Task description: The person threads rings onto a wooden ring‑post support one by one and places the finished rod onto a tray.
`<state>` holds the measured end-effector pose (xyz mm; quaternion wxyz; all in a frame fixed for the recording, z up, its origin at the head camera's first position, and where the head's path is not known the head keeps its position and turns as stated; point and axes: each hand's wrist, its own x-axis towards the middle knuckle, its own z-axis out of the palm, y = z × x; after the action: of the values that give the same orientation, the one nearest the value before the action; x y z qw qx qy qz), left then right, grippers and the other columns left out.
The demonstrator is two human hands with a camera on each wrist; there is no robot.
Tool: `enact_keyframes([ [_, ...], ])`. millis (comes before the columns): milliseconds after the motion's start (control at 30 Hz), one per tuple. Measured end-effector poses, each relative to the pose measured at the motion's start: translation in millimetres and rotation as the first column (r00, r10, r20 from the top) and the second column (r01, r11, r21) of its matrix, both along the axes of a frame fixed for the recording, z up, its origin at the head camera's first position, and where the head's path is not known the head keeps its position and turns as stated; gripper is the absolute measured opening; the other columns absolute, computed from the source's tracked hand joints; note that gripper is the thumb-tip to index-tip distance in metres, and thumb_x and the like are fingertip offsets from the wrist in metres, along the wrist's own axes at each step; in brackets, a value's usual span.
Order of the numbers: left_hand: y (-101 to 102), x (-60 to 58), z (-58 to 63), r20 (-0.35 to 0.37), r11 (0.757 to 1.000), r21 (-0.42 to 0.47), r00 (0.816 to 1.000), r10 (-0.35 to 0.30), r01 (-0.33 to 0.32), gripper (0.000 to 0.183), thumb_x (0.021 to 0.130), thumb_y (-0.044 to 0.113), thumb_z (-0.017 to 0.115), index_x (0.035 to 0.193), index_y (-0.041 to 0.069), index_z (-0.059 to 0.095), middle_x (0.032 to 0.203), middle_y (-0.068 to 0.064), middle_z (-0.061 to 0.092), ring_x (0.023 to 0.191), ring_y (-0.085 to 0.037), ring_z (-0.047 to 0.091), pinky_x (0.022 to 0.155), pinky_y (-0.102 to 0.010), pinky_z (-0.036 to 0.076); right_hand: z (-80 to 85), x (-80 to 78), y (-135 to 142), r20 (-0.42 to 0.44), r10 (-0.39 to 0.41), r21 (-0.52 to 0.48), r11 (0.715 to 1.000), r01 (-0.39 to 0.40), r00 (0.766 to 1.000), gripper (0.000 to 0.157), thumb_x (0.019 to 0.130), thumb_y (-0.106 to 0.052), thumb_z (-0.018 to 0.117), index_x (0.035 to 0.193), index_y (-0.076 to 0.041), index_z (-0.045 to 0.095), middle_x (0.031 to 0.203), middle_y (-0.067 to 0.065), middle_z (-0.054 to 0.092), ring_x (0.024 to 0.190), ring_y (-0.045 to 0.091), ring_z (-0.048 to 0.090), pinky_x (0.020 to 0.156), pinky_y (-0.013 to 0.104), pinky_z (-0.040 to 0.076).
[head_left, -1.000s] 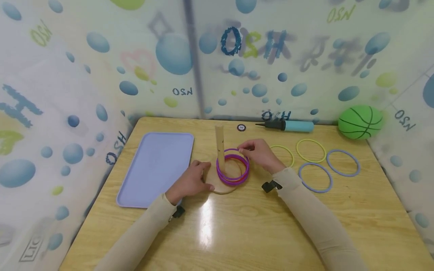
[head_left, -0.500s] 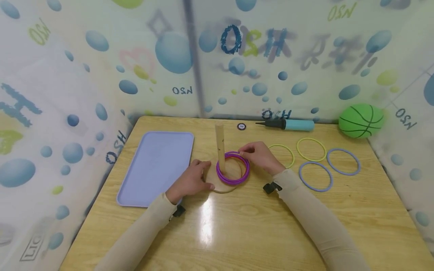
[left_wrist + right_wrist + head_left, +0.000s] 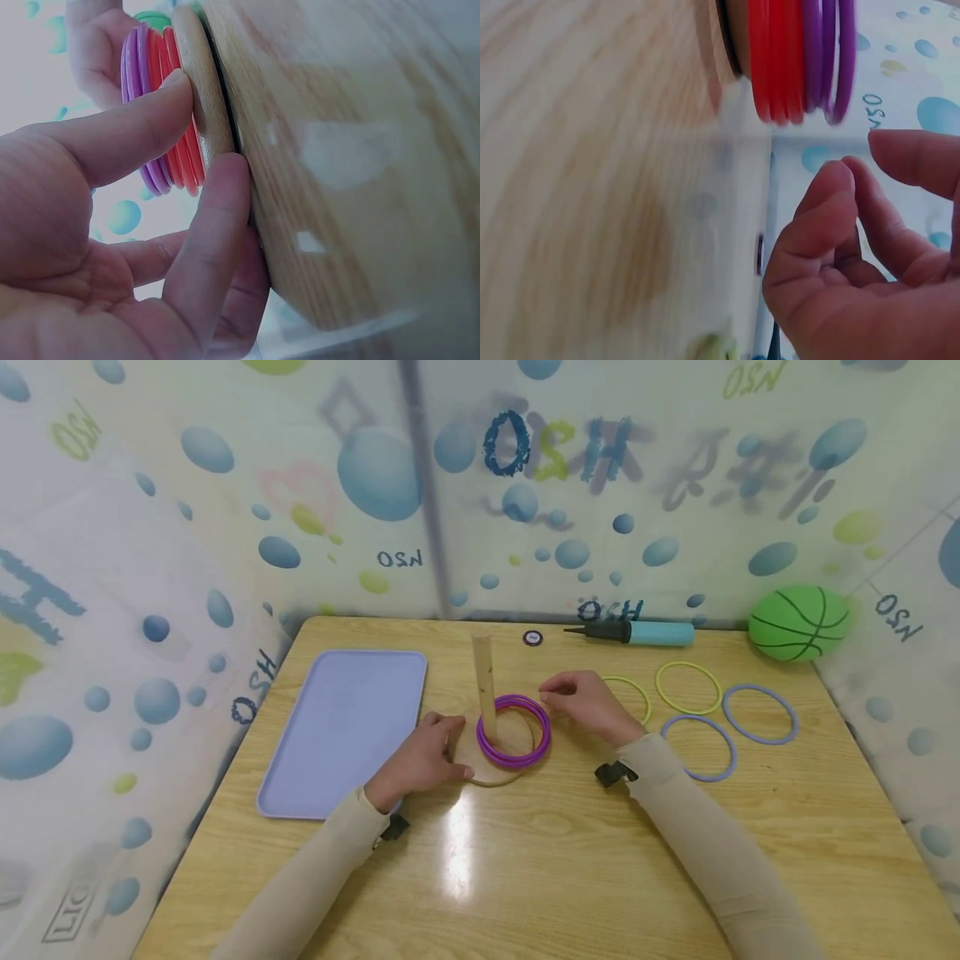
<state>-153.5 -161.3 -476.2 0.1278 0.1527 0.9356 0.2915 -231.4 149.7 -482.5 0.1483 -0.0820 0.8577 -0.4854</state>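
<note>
A round wooden base (image 3: 468, 745) with an upright peg (image 3: 484, 681) stands mid-table. Purple rings (image 3: 513, 762) circle the peg in a stack, leaning off toward the right of it. Beneath them, red rings (image 3: 778, 60) show in both wrist views. My left hand (image 3: 422, 757) holds the left edge of the base, its thumb on the upper face and fingers at the rim in the left wrist view. Just right of the stack is my right hand (image 3: 592, 703), apart from the rings. Its fingers are loosely bent, with nothing between thumb and fingertips in the right wrist view.
Left of the base lies a lavender tray (image 3: 345, 727). Yellow rings (image 3: 660, 703) and blue rings (image 3: 698, 777) lie to the right. Along the back are a small dark disc (image 3: 532, 637), a hand pump (image 3: 652, 633) and a green ball (image 3: 799, 622).
The top purple ring has come down onto the stack. My right hand has let go of it and drawn slightly right. The left hand stays at the base.
</note>
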Motion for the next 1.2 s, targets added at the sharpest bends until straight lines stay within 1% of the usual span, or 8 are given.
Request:
enact_keyframes([
  [200, 1, 0.4, 2.0, 0.002, 1.000, 0.003, 1.000, 0.000, 0.000, 0.092, 0.081, 0.027, 0.093, 0.156, -0.002, 0.048, 0.134, -0.024, 0.055, 0.100, -0.024, 0.058, 0.096, -0.046, 0.053, 5.7, -1.0, 20, 0.032, 0.000, -0.006, 1.000, 0.000, 0.999, 0.036, 0.104, -0.034, 0.069, 0.130, -0.010, 0.073, 0.119, 0.010, 0.073, 0.098, 0.027, 0.066, 0.080, 0.036, 0.056],
  [300, 1, 0.7, 2.5, 0.002, 1.000, 0.001, 1.000, 0.002, -0.002, 0.092, 0.081, 0.027, 0.093, 0.156, -0.001, 0.048, 0.133, -0.023, 0.055, 0.098, -0.023, 0.058, 0.094, -0.045, 0.053, 9.4, -1.3, 31, 0.025, -0.014, -0.006, 1.000, 0.014, 1.000, 0.037, 0.105, -0.034, 0.068, 0.132, -0.009, 0.071, 0.118, 0.013, 0.073, 0.098, 0.027, 0.066, 0.080, 0.035, 0.056],
  [533, 1, 0.3, 2.0, 0.009, 1.000, 0.003, 1.000, 0.007, -0.007, 0.092, 0.082, 0.027, 0.093, 0.156, -0.001, 0.048, 0.134, -0.023, 0.055, 0.100, -0.024, 0.058, 0.095, -0.046, 0.053, 12.7, -4.8, 61, -0.033, -0.047, -0.035, 0.998, 0.046, 0.998, 0.043, 0.107, -0.034, 0.065, 0.137, -0.004, 0.067, 0.126, 0.020, 0.070, 0.106, 0.029, 0.066, 0.086, 0.038, 0.058],
  [733, 0, 1.0, 2.4, 0.006, 1.000, 0.004, 1.000, 0.000, 0.000, 0.090, 0.083, 0.027, 0.092, 0.156, -0.001, 0.048, 0.134, -0.023, 0.055, 0.099, -0.024, 0.058, 0.093, -0.045, 0.053, 19.4, -10.9, 85, -0.078, -0.118, -0.008, 0.993, 0.118, 0.990, 0.047, 0.106, -0.039, 0.065, 0.138, -0.005, 0.066, 0.130, 0.013, 0.069, 0.115, 0.031, 0.064, 0.095, 0.045, 0.056],
  [800, 0, 1.2, 2.3, 0.003, 1.000, 0.000, 1.000, -0.003, 0.003, 0.091, 0.083, 0.027, 0.092, 0.157, -0.001, 0.047, 0.134, -0.023, 0.055, 0.098, -0.024, 0.057, 0.092, -0.044, 0.053, 20.9, -13.5, 93, -0.099, -0.135, 0.009, 0.991, 0.136, 0.986, 0.046, 0.106, -0.039, 0.065, 0.138, -0.006, 0.067, 0.131, 0.011, 0.069, 0.115, 0.028, 0.064, 0.095, 0.044, 0.055],
  [933, 0, 1.7, 1.2, 0.002, 1.000, -0.006, 1.000, -0.008, 0.008, 0.091, 0.083, 0.028, 0.092, 0.157, -0.001, 0.047, 0.133, -0.023, 0.055, 0.097, -0.023, 0.057, 0.091, -0.043, 0.054, 19.6, -17.9, 108, -0.130, -0.121, 0.054, 0.990, 0.129, 0.984, 0.045, 0.107, -0.036, 0.064, 0.139, -0.004, 0.065, 0.135, 0.014, 0.068, 0.118, 0.024, 0.062, 0.093, 0.033, 0.053],
  [1100, 0, 1.8, 1.5, 0.007, 1.000, 0.001, 1.000, -0.006, 0.006, 0.090, 0.084, 0.028, 0.092, 0.156, -0.001, 0.048, 0.133, -0.022, 0.055, 0.096, -0.022, 0.057, 0.091, -0.043, 0.053, 14.8, -22.8, 118, -0.118, -0.079, 0.093, 0.992, 0.090, 0.990, 0.043, 0.107, -0.029, 0.065, 0.140, -0.003, 0.064, 0.137, 0.018, 0.067, 0.122, 0.030, 0.062, 0.089, 0.020, 0.050],
  [1200, 1, 1.4, 1.8, 0.004, 1.000, 0.003, 1.000, -0.010, 0.010, 0.090, 0.083, 0.028, 0.092, 0.156, -0.002, 0.048, 0.133, -0.023, 0.055, 0.097, -0.022, 0.057, 0.092, -0.043, 0.053, 8.1, -26.0, 122, -0.099, -0.028, 0.125, 0.991, 0.040, 0.995, 0.041, 0.106, -0.023, 0.065, 0.140, 0.000, 0.063, 0.137, 0.022, 0.066, 0.125, 0.035, 0.062, 0.093, 0.024, 0.051],
])
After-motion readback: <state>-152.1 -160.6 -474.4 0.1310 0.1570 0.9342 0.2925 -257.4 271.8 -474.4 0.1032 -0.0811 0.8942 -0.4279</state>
